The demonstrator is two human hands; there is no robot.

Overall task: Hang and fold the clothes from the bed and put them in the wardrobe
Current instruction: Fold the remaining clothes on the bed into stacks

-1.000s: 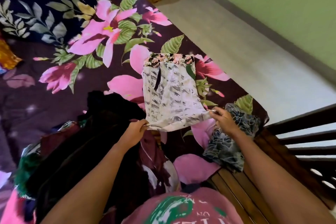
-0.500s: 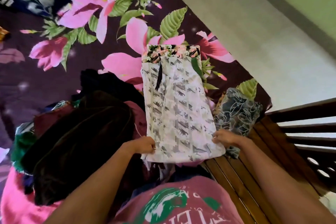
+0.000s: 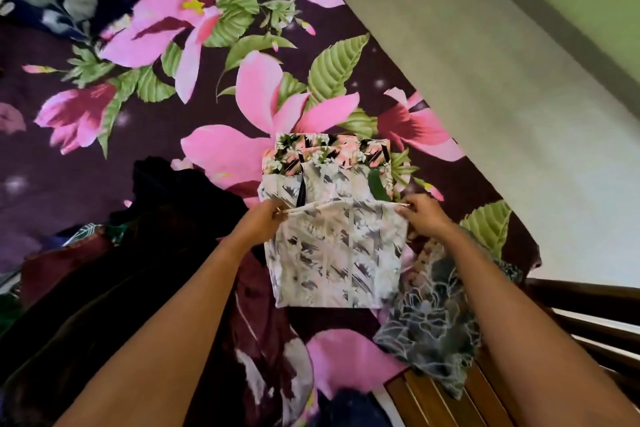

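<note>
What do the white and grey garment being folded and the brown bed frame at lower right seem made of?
The white and grey garment: thin woven cloth, perhaps cotton, matte; it folds crisply where the left hand and right hand pinch its edge. The bed frame: wood, probably varnished; brown slats with a slight sheen.

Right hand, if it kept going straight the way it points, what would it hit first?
Probably the far part of the white patterned garment that the right hand pinches, near its pink floral band. Height above it is unclear.
</note>
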